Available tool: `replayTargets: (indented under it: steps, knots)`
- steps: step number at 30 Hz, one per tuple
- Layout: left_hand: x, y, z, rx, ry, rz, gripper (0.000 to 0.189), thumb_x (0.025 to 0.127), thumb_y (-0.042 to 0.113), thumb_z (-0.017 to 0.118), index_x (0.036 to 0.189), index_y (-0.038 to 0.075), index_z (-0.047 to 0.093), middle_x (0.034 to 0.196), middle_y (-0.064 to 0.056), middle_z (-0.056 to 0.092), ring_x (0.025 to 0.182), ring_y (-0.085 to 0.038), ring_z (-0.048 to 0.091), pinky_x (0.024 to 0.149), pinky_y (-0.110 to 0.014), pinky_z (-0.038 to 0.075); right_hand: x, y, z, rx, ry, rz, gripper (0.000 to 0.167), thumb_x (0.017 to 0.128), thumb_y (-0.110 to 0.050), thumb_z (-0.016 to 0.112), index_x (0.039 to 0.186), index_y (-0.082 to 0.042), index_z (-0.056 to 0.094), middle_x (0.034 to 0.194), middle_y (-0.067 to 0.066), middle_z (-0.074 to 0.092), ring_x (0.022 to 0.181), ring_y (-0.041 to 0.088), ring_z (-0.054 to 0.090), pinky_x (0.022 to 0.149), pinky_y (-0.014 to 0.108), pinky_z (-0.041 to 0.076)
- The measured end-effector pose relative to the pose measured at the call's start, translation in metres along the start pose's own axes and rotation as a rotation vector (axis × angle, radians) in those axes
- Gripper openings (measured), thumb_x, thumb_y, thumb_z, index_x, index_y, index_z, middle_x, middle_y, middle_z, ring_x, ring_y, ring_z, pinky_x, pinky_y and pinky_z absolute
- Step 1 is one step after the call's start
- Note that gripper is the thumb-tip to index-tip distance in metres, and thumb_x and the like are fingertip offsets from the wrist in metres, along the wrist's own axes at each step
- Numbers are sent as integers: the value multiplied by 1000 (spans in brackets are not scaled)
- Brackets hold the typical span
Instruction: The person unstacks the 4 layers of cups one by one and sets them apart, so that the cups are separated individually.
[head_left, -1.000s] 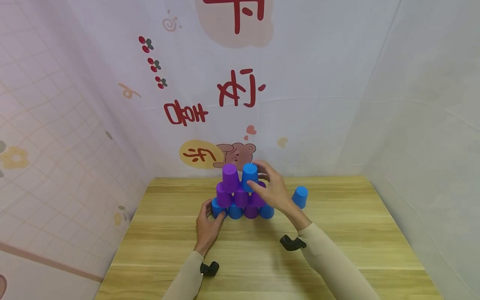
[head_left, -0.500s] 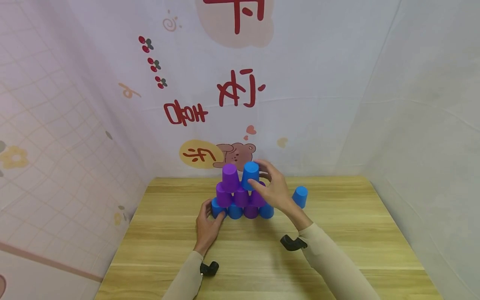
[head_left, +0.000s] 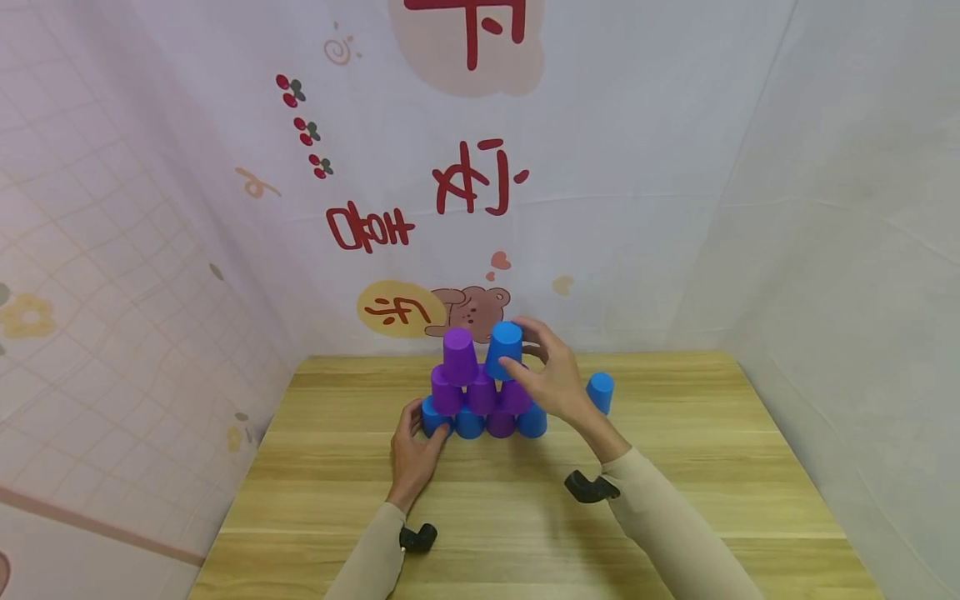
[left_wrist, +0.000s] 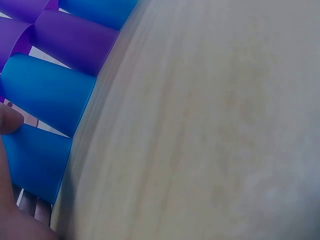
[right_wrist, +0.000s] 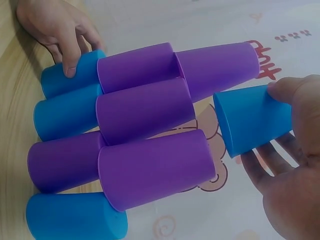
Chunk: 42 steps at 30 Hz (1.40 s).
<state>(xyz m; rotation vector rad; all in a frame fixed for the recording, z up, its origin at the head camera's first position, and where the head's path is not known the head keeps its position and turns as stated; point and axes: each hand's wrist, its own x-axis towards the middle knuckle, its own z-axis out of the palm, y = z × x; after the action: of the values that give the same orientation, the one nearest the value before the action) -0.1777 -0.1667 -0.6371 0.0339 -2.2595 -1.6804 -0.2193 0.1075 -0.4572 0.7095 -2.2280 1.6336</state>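
Upside-down cups form a stepped wall. Its bottom row has a blue cup (head_left: 470, 423) and a purple cup (head_left: 501, 423) between two blue end cups. Three purple cups (head_left: 482, 395) make the second row, and one purple cup (head_left: 459, 357) stands on top at the left. My left hand (head_left: 412, 460) grips the leftmost bottom blue cup (left_wrist: 37, 160), thumb in front and fingers behind. Between thumb and fingers, my right hand (head_left: 553, 379) holds another blue cup (right_wrist: 252, 117), inverted. The right wrist view shows a gap between its rim and the second row.
One more blue cup (head_left: 601, 393) stands alone on the wooden table (head_left: 510, 533), right of the wall. A white printed cloth (head_left: 630, 250) hangs close behind the cups. Further cloth panels flank the table on both sides.
My right hand has lifted its blue cup slightly up and to the right, away from the top purple cup. My left hand has stayed on the bottom blue cup.
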Motion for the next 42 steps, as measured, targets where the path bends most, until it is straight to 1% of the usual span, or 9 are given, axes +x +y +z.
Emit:
replayTargets:
  steps: [5,10,13,17,20,25,28,36,42]
  knots:
    - [0,-2,0,6,4,9,58,100,12,85,153,15,62,151,-13,71,144,-35,67,127,-60,54,-3,-2,-6,-2,17,-6,64,98,-1,84,156,2,57,148,21,72,134,42,73,114,58,65]
    - [0,-1,-1,-6,-4,-4,59,100,12,85,153,16,62,151,-12,70,146,-34,66,129,-58,53,-7,-2,-14,-3,30,-9,64,98,-1,85,156,0,58,149,20,71,133,40,73,115,54,65]
    - [0,-1,-1,-1,-3,-2,59,99,11,85,153,15,62,151,-12,71,145,-34,67,129,-57,53,-11,0,-18,1,35,-7,64,98,1,84,157,-1,58,149,20,71,133,40,73,116,46,65]
    - [0,-2,0,15,10,8,59,98,11,85,153,14,62,150,-12,72,144,-34,68,127,-58,55,-15,2,-25,7,53,-19,64,97,4,84,156,-1,59,149,20,71,131,38,73,114,30,64]
    - [0,-2,0,16,13,1,60,98,11,85,153,13,62,151,-13,71,144,-34,68,127,-57,55,-17,4,-30,10,70,-33,64,96,5,84,155,-1,60,148,21,71,130,32,73,111,22,63]
    - [-1,1,-1,15,7,-15,60,98,12,85,153,15,62,152,-13,71,146,-35,68,128,-56,54,-21,6,-41,21,88,-38,63,95,7,84,154,0,61,147,22,70,127,11,71,110,20,62]
    - [-2,1,-1,17,6,-16,60,98,13,86,154,15,62,152,-14,71,146,-36,67,129,-56,54,-24,8,-49,13,98,-34,64,95,8,84,154,1,60,148,23,70,126,4,70,110,18,62]
    - [-1,1,-1,21,-2,-25,61,99,14,85,155,14,61,154,-14,70,147,-35,66,130,-56,53,-35,14,-75,-27,123,-2,65,95,9,84,154,2,59,148,24,68,128,-1,68,110,13,59]
    - [-2,2,-1,22,-1,-30,62,99,14,85,156,13,60,154,-14,69,147,-37,66,130,-57,53,-44,23,-93,-58,164,-3,66,94,13,83,154,4,59,146,27,67,125,-3,69,109,11,58]
